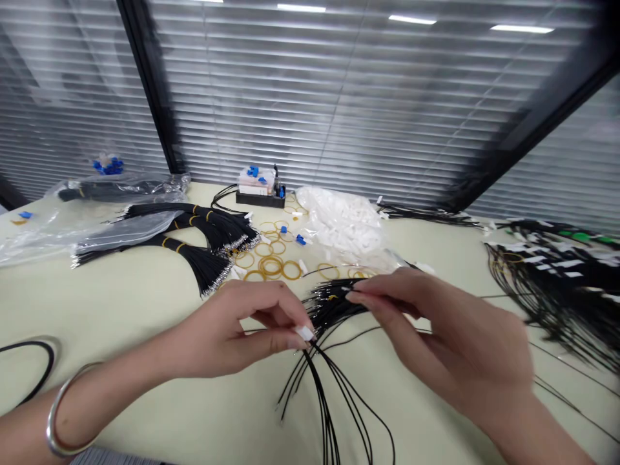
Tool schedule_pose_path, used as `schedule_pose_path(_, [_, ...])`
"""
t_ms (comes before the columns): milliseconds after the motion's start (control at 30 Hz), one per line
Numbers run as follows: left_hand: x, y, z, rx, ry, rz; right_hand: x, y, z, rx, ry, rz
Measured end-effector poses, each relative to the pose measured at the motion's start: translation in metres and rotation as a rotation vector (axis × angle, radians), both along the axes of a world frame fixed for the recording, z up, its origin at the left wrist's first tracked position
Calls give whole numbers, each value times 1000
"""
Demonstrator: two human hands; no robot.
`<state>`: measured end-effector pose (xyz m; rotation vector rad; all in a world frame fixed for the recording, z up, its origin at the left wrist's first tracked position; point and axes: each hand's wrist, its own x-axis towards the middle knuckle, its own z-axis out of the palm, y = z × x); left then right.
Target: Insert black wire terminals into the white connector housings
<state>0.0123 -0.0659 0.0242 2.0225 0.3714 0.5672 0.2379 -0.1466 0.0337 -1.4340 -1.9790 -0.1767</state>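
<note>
My left hand (247, 332) pinches a small white plastic connector (305, 333) between thumb and fingertips. Several black wires (325, 407) run from beside that connector down toward the front of the table. To the right, my right hand (450, 342) is closed in a pinch, with the tip of a thin black wire (347, 289) showing at its fingertips. A bundle of black wires (334, 303) with bare silvery ends lies between and behind both hands, a yellow rubber band among them. My right fingers partly cover this bundle.
Rubber bands (271, 266) lie behind the hands, near a clear bag of white connectors (341, 223). Banded black wire bundles (198, 258) and plastic bags (39, 226) are at left. Wires with white connectors (562, 284) spread at right. A small black holder (260, 200) stands by the blinds.
</note>
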Motion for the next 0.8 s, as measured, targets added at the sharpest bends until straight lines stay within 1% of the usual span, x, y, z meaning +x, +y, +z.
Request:
schedule_pose_path(100, [-1, -2, 0, 167, -93, -37, -19, 1, -3, 66, 25, 51])
schedule_pose_path(167, [-1, -3, -1, 237, -149, -17, -23, -4, -1, 76, 34, 67])
schedule_pose_path(233, [0, -2, -3, 281, -196, 29, -26, -9, 1, 66, 31, 88])
schedule_pose_path(333, [0, -2, -5, 315, -214, 99, -31, -11, 3, 26, 36, 105])
schedule_pose_path(433, [1, 0, -6, 345, -215, 131, -37, -9, 2, 4, 61, 116])
schedule_pose_path(567, [3, 0, -9, 412, -264, 135, -40, -7, 2, 20, 95, 126])
schedule_pose_path(700, [4, 0, -11, 442, -267, 128, -40, -7, 4, -10, 115, 149])
schedule_pose_path(800, [3, -1, -10, 457, -270, 123, -39, -7, 3, 8, 123, 160])
